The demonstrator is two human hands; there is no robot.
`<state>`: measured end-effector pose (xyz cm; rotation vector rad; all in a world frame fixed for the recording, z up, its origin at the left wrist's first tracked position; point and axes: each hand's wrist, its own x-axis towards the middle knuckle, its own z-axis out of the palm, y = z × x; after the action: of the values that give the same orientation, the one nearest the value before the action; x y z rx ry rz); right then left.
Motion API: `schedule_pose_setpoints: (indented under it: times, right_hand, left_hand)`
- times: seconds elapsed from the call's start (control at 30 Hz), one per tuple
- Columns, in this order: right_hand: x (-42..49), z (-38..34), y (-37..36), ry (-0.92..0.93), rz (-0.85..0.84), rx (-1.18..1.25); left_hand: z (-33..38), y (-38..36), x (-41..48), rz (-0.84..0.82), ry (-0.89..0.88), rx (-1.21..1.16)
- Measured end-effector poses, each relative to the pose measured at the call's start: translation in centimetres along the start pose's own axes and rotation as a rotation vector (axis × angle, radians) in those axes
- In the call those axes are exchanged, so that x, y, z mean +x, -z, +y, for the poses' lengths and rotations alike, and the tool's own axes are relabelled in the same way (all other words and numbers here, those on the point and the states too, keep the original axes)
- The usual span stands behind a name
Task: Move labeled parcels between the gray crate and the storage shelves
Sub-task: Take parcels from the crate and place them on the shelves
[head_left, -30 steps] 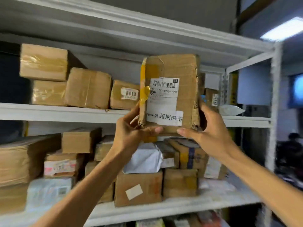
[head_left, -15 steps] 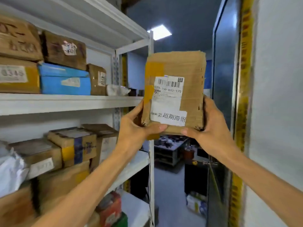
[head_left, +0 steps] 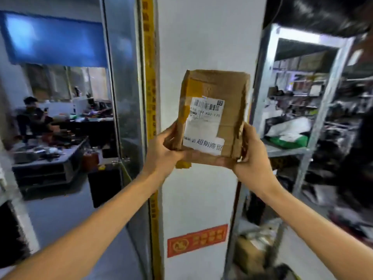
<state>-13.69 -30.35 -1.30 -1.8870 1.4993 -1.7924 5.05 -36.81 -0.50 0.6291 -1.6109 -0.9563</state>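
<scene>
Cardboard parcel (head_left: 214, 116) — creased, taped, probably light and slightly soft — is held upright in the air before a white pillar (head_left: 201, 37). The left hand (head_left: 161, 152) and right hand (head_left: 252, 158) have their fingers (head_left: 167, 136) clamped on its lower corners, a sensible hold.

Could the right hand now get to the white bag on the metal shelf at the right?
Probably not yet. The right hand grips a lower corner of the box, with the left hand on the other corner, so it is busy. Nothing stands between it and the white bag.
</scene>
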Motion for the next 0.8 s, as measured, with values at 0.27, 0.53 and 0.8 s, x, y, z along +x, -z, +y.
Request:
schedule_pose_setpoints:
  times: [0.27, 0.53, 0.8]
  right_hand:
    - [-4.8, 5.7, 8.8, -0.167, 0.251, -0.227]
    - [-7.9, 10.7, 14.5, -0.271, 0.391, -0.311]
    - [-11.1, 18.9, 16.1, -0.354, 0.515, -0.357]
  left_hand:
    - [-6.3, -12.6, 2.7, -0.373, 0.030, -0.166]
    - [-10.7, -22.1, 3.6, -0.566, 0.089, -0.230]
    - [-19.0, -29.7, 3.6, -0.680, 0.176, -0.267]
